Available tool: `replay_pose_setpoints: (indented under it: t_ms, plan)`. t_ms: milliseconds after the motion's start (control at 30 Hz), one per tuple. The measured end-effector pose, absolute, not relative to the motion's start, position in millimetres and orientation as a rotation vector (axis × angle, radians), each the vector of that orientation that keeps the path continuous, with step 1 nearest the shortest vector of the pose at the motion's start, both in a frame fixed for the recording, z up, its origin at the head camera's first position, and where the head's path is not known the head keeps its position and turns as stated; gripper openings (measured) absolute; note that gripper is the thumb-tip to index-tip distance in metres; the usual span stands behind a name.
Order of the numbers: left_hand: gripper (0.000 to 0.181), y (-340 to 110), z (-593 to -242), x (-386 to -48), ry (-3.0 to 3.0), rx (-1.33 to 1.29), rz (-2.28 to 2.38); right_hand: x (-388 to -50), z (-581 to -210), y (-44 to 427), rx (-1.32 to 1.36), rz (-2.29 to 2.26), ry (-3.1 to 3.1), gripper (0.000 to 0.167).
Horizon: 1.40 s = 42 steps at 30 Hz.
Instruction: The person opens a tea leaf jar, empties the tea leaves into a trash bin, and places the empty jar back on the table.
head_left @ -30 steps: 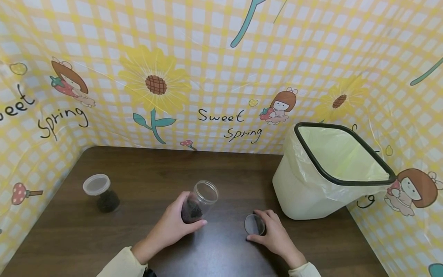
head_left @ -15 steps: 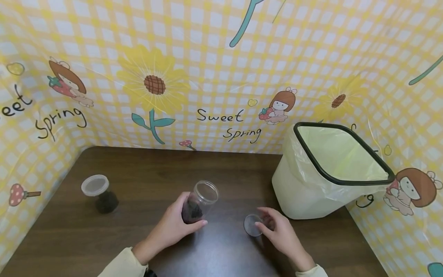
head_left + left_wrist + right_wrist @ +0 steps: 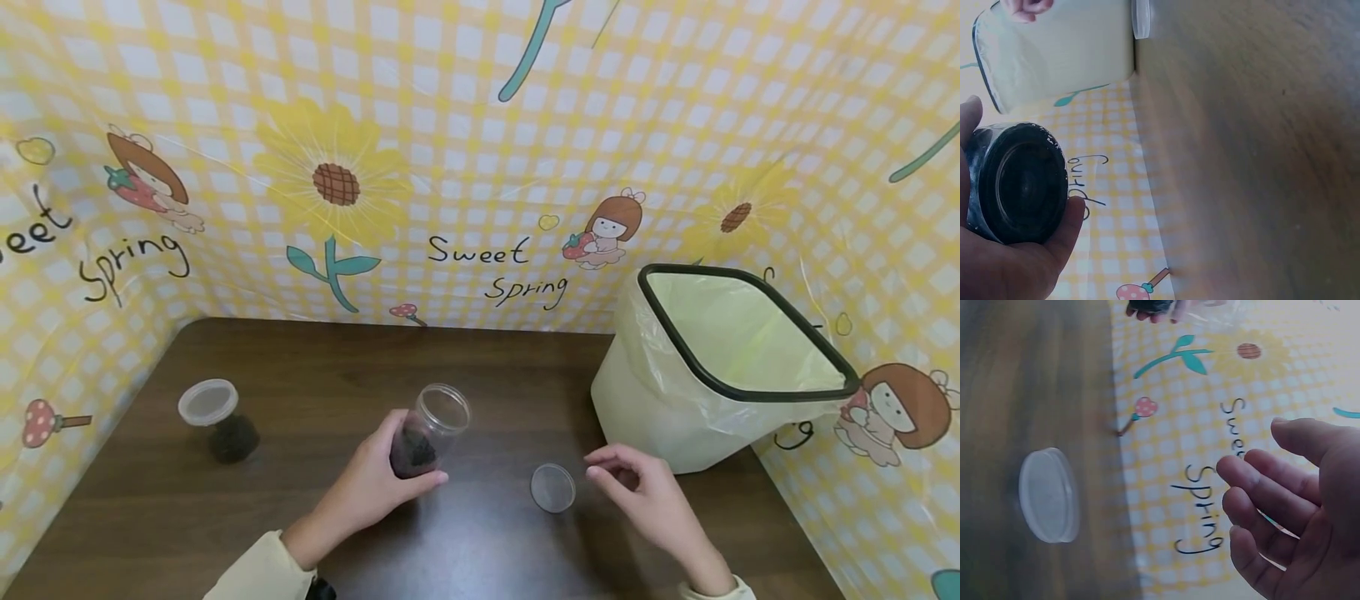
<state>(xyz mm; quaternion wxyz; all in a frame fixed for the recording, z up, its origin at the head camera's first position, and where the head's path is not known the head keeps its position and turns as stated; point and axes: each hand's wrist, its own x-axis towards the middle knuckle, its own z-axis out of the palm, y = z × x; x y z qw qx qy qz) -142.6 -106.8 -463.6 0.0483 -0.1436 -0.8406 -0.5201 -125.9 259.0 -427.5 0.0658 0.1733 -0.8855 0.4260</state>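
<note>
Tilted to the right, an uncapped clear jar [image 3: 416, 450] with dark contents is gripped by the left hand [image 3: 367, 483], fingers and thumb around its body. The left wrist view shows the jar's dark round base [image 3: 1025, 184] toward the camera, held in the left hand [image 3: 1016, 269]. A clear round lid [image 3: 552, 488] lies on the table between the hands. Just right of it, the right hand [image 3: 656, 500] is raised with relaxed, slightly bent fingers and holds nothing. The right wrist view shows the lid [image 3: 1050, 495] apart from the right hand [image 3: 1310, 500].
A second jar [image 3: 233, 437] with dark contents and a whitish lid [image 3: 208, 402] stands at the left of the brown table [image 3: 315, 358]. A cream bin [image 3: 660, 417] with a black rim and a liner stands at the right, behind the right hand. Patterned cloth [image 3: 480, 150] surrounds the table.
The right hand has let go of the lid, leaving it on the table, and moved off to the right. The left hand and its jar have shifted very slightly up in the view.
</note>
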Motion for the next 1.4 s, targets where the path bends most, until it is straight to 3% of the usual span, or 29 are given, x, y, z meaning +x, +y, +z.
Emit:
replay_pose_setpoints:
  t_ms: [933, 1200, 1400]
  plan:
    - [0.085, -92.1, -443.4, -150.4, -2.629, -0.471, -1.612, -105.3, -367.0, 304.9, 0.575, 1.178, -2.402, 0.032]
    - [0.086, -86.2, -440.1, -151.6, -2.624, -0.5, -1.61, -104.5, -351.9, 317.7, 0.538, 1.325, -2.266, 0.022]
    - [0.083, -80.4, -439.6, -153.1, -2.589, -0.532, -1.632, -110.2, -341.8, 327.8, 0.297, 1.206, -2.139, 0.011]
